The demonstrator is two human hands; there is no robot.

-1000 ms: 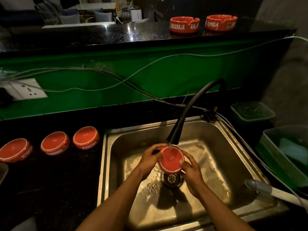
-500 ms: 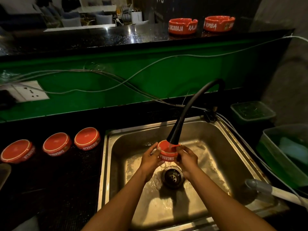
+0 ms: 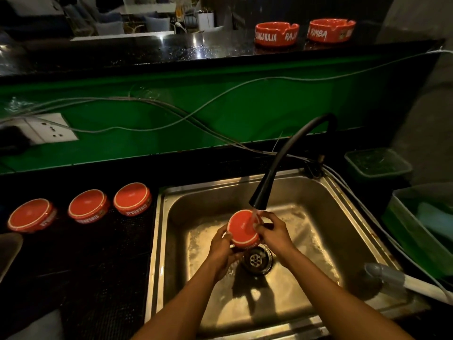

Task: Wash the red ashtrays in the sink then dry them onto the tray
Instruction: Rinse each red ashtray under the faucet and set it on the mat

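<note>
Two bare forearms reach up from six o'clock over the stainless steel sink basin (image 3: 318,217), converging on a round red ashtray (image 3: 242,228) held upside down above the round metal drain (image 3: 257,260). The left hand (image 3: 221,251) cups it from below at about seven o'clock, fingers curled round its lower rim. The right hand (image 3: 275,233) grips it from three o'clock, fingers wrapped over the far edge and thumb lying on the flat red base. The base tilts toward the viewer, and a stream of water from the black curved flexible tap (image 3: 277,168) lands on its upper right part, right where the right thumb sits.

At nine o'clock from the sink, on the dark mesh draining mat (image 3: 98,253), three more red ashtrays stand upside down in a row: the nearest to the sink (image 3: 132,198), a middle one (image 3: 88,206), and the leftmost (image 3: 30,214), close together but not touching.

At three o'clock, a green plastic tub (image 3: 416,231) sits beside the basin, with a smaller clear lidded container (image 3: 377,163) beyond it.

Farther back, loose grey cables (image 3: 171,111) drape across the green wall panel (image 3: 245,119), with a white wall socket (image 3: 49,128) at ten o'clock. On the black upper counter (image 3: 196,50) at one o'clock, two red ashtrays stand upright, one lettered SINGARAJA (image 3: 277,34) and one lettered RIMBA (image 3: 331,30).
</note>
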